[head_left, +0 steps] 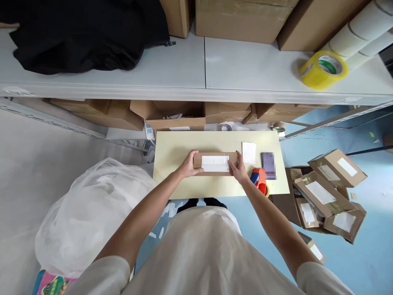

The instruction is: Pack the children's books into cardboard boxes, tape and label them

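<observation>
Head view: both hands on one labelled carton

Left hand (188,164) pinches the carton (215,154) at its left end, thumb near the front corner, fingers at the back one. Right hand (238,169) pinches the right end, thumb over the edge of the white label (215,164). Carton is above the middle of the cream table (172,184), label up; lifted or resting, can't tell from where I stand.

Holding it well, I'd judge: even, light pressure at both ends, carton level, right thumb off the label so it won't crease or scuff.

Just right of the hands: white paper (249,152), dark blurred item (268,164), red tape dispenser (262,179) close by the right forearm; mind that elbow. Farther out: labelled boxes (321,192) on the right, white plastic bag (95,213) on the left.
</observation>
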Demonstrator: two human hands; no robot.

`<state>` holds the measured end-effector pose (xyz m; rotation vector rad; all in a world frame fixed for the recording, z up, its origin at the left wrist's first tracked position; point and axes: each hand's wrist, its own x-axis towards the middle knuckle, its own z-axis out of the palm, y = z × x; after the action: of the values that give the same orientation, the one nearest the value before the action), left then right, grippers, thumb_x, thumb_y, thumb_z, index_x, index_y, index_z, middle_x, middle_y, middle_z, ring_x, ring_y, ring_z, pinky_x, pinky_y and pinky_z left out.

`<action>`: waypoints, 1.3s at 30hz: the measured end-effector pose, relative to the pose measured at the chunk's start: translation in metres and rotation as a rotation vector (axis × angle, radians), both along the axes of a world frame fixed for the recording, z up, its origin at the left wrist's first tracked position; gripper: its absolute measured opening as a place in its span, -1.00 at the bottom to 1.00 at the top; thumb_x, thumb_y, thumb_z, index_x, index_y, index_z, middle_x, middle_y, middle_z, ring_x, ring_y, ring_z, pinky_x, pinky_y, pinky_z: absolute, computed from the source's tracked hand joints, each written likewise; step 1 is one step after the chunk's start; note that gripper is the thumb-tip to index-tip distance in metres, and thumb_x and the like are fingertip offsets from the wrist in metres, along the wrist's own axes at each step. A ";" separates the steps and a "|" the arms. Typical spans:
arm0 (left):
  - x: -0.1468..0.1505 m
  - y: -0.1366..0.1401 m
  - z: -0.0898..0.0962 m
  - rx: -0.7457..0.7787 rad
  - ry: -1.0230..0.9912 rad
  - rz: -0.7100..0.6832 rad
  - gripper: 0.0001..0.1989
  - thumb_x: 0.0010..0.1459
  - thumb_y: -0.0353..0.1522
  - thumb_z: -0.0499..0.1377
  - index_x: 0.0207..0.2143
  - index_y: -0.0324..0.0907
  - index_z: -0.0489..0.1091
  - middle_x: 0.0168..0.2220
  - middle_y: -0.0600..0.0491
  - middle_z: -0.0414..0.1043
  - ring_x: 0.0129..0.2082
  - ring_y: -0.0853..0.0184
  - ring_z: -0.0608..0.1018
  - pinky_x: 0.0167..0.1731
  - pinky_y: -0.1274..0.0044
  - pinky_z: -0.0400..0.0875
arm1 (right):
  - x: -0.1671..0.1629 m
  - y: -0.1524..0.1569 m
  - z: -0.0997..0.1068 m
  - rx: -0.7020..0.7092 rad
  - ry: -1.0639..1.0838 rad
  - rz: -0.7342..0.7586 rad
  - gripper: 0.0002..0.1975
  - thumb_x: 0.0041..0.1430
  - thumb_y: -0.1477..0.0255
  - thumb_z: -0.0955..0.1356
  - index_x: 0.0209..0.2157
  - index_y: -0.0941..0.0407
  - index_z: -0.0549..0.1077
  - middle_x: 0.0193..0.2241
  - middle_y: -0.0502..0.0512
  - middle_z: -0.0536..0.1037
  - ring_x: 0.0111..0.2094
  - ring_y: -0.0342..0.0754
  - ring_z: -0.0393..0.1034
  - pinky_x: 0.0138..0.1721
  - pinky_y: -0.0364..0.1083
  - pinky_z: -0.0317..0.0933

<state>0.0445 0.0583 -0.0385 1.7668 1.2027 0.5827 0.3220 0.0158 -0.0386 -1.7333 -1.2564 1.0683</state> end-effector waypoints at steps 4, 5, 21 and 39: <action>-0.001 0.001 0.000 -0.004 0.007 0.000 -0.16 -0.16 -0.28 0.36 0.12 -0.16 -0.01 0.18 -0.21 0.09 0.17 0.04 0.26 0.13 0.20 0.18 | 0.001 0.005 0.000 0.102 -0.142 0.103 -0.37 0.21 0.17 0.19 0.26 0.10 0.04 0.24 0.24 0.15 0.27 0.07 0.00 0.27 0.14 -0.08; -0.001 0.000 0.000 0.001 0.013 0.000 -0.17 -0.15 -0.28 0.35 0.12 -0.16 -0.01 0.18 -0.20 0.09 0.17 0.04 0.26 0.13 0.20 0.17 | 0.000 0.006 0.001 0.121 -0.177 0.140 -0.41 0.23 0.20 0.17 0.24 0.10 0.09 0.23 0.24 0.17 0.27 0.07 0.01 0.26 0.13 -0.06; 0.001 0.000 0.010 0.037 0.112 -0.038 -0.13 -0.12 -0.21 0.32 0.16 -0.21 -0.07 0.15 -0.23 0.07 0.17 0.04 0.24 0.12 0.22 0.20 | 0.003 0.020 0.037 0.221 -0.807 0.799 -0.02 -0.20 0.02 0.46 0.26 -0.06 0.10 0.29 0.24 0.01 0.22 0.48 -0.17 0.14 0.46 -0.36; 0.007 -0.004 0.034 0.238 0.470 -0.149 0.20 -0.46 -0.18 0.41 0.25 -0.23 -0.07 0.18 -0.29 0.09 0.19 -0.14 0.18 0.23 0.03 -0.26 | 0.005 0.025 0.028 0.281 -0.763 0.819 -0.03 -0.21 0.05 0.45 0.25 0.02 0.14 0.23 0.26 0.05 0.18 0.42 -0.14 0.13 0.28 -0.06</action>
<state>0.0511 0.0541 -0.0050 2.2582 1.3364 0.2319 0.3274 0.0407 -0.0106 -1.4450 -2.5986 0.5502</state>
